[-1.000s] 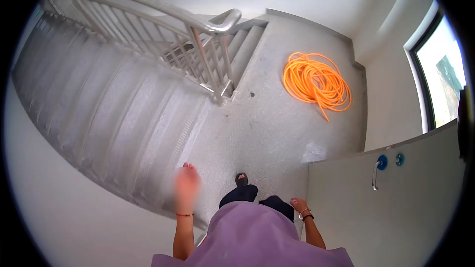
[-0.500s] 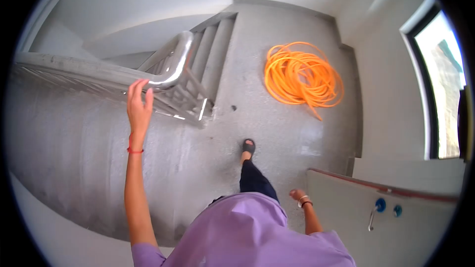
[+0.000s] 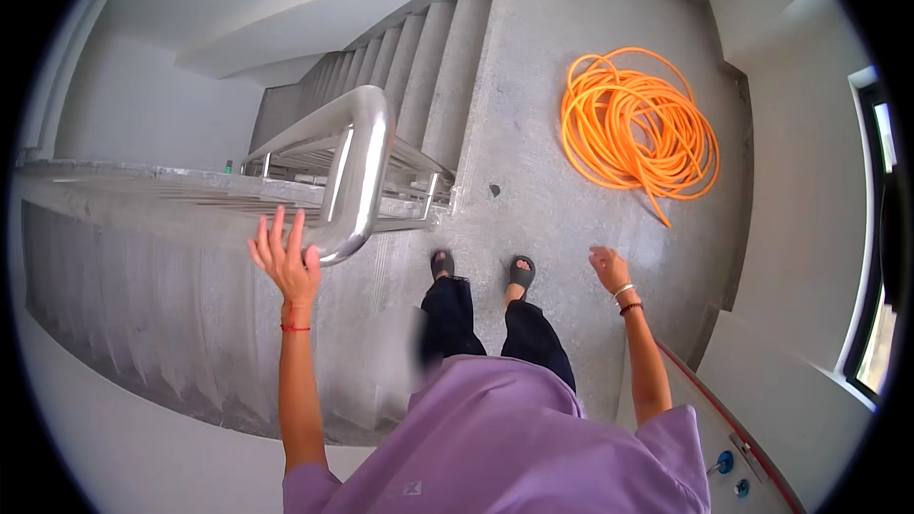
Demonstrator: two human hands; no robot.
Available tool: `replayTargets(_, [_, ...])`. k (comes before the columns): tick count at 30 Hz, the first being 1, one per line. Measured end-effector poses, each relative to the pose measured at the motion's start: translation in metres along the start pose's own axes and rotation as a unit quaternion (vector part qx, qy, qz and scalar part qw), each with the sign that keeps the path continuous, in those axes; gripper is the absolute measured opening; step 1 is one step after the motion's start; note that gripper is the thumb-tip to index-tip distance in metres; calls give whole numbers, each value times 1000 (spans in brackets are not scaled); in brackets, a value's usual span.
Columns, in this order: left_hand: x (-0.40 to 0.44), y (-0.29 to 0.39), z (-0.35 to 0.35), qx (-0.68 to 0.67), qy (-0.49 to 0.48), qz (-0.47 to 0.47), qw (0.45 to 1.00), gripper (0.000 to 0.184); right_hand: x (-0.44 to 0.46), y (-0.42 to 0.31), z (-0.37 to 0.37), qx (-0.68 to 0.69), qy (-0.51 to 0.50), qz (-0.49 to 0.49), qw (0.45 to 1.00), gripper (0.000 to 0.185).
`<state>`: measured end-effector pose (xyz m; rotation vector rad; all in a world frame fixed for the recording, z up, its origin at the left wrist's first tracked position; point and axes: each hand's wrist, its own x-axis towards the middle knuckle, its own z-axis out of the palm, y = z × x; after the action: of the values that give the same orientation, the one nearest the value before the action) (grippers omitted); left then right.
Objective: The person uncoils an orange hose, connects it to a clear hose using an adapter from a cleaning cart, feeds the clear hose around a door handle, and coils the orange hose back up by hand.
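My left hand (image 3: pixel 288 266) is at the bend of a shiny steel handrail (image 3: pixel 360 186), fingers spread and lying against the rail's near side. It looks to be touching the metal without being wrapped round it. My right hand (image 3: pixel 609 269) hangs over the concrete landing, its fingers loosely curled in with nothing visible in them. A loose coil of orange hose or cable (image 3: pixel 624 124) lies on the floor beyond the right hand, apart from it.
Concrete steps (image 3: pixel 433 71) run down beyond the rail, and another flight (image 3: pixel 171 295) lies to the left. A door (image 3: pixel 733 438) with a blue-ringed handle is at the lower right. On the right wall is a window (image 3: pixel 876 343). A small dark bit (image 3: pixel 495 190) lies on the landing.
The view has shifted, showing more of the stairs. Both feet now show. My left hand has come to the rail's bend with fingers spread; my right hand has moved forward, away from the body.
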<state>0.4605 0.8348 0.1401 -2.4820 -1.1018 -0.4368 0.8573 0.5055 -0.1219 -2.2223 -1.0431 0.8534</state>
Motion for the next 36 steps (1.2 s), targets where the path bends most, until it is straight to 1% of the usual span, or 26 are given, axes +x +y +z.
replayTargets(1, [5,0,-6,-10,4,2,1000,43,-16,8,-3,7,8,24,1000,23])
replayTargets(2, [3,-1,-4,-10,-7,-2,1000,43,-47,36,14,8,41,5,999,24])
replayTargets(3, [-3,2,0,-7,-21,-5,1000,43,-83,64,34,23,15,53,998,25])
replayTargets(4, [-3,5,-5,-12,-19,5,1000,43,-122,100,54,-2,4,56,998,28])
replayTargets(5, [0,8,-8,-13,-35,-7,999,44,-158,110,54,-81,-105,137,982,30])
replayTargets(6, [2,8,-9,-16,-51,-16,998,44,-200,123,63,-64,-140,214,965,31])
replayTargets(7, [4,5,-14,-26,-47,-3,999,44,-226,126,61,-76,-233,328,912,34])
replayTargets(9, [4,-1,-9,-31,-66,-17,997,45,-289,140,72,-158,-329,392,845,32])
replayTargets(10, [11,7,-8,-44,-66,-11,997,45,-299,133,61,-156,-322,404,842,32])
replayTargets(12, [9,13,-16,-91,-80,-44,992,49,-310,123,53,-85,-374,435,815,34])
replayTargets(13, [5,18,-22,-77,-93,-48,992,49,-309,146,65,-66,-373,403,833,37])
replayTargets(14, [7,27,-29,-103,-71,-64,990,51,-307,167,75,-46,-371,370,851,40])
replayTargets(15, [8,36,-35,-132,-46,-76,987,53,-276,159,57,-70,-352,298,885,34])
replayTargets(16, [7,40,-40,-128,-46,-76,988,54,-249,179,68,-104,-302,279,906,30])
replayTargets(17, [7,50,-43,-126,-44,-71,988,54,-206,176,59,-168,-300,175,923,29])
replayTargets(18, [9,64,-46,-170,-28,-92,981,53,-166,173,56,-173,-231,211,934,30])
replayTargets(19, [13,78,-49,-219,-11,-109,970,53,-122,137,31,-73,-95,235,965,31])
replayTargets(21, [17,109,-48,-295,11,-81,952,50,-48,99,9,-1,-20,207,978,31])
replayTargets(23, [26,144,-41,-328,-9,-36,944,48,4,72,7,7,24,146,989,28])
replayTargets(25, [34,176,-29,-354,-28,0,935,46,38,40,5,38,19,120,992,26])
replayTargets(27, [51,199,-13,-432,-70,38,898,41,50,10,8,67,3,103,992,27])
replayTargets(29, [84,213,-2,-461,-63,65,883,38,45,-18,1,73,-30,105,991,28])
replayTargets(31, [122,227,8,-490,-85,49,866,35,25,-20,-4,48,-55,112,991,27])
replayTargets(32, [138,234,21,-531,-81,31,843,33,12,-11,-1,59,-36,141,988,27])
replayTargets(34, [179,259,32,-556,-97,7,826,30,-20,20,-1,80,3,209,975,29])
replayTargets(36, [210,284,42,-557,-117,2,822,29,-58,54,1,98,46,335,936,30])
